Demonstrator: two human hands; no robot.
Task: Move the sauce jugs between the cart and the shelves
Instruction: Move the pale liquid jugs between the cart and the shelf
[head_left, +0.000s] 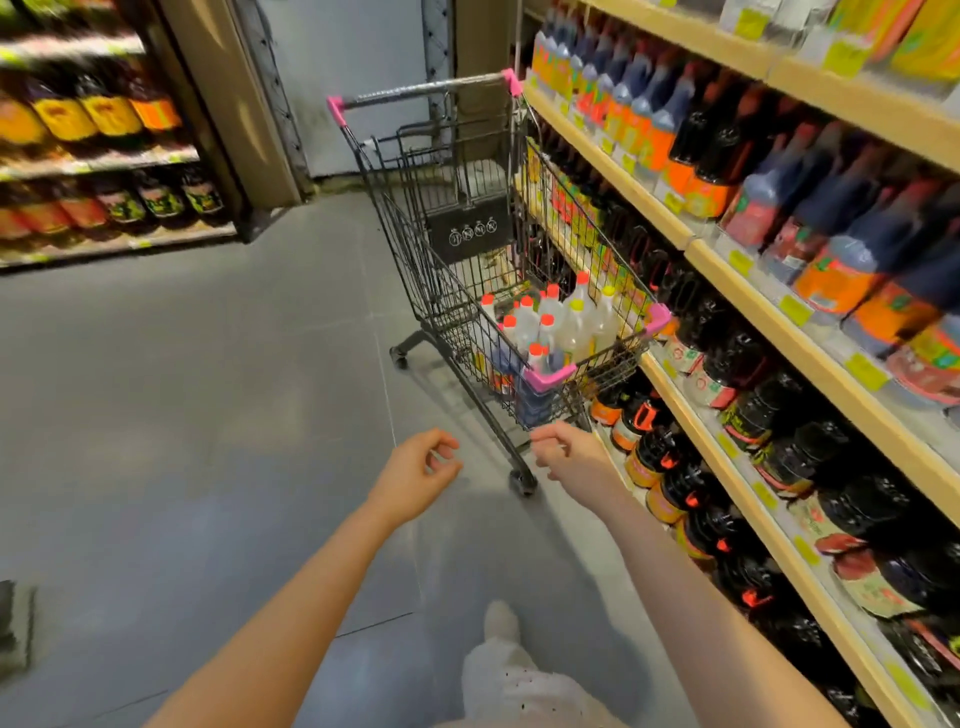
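The jugs stand crowded in the near end of the cart, hard against the right shelves. Both hands, left and right, hang loosely curled and hold nothing. A reach could nudge the cart rolling or knock the shelf bottles.
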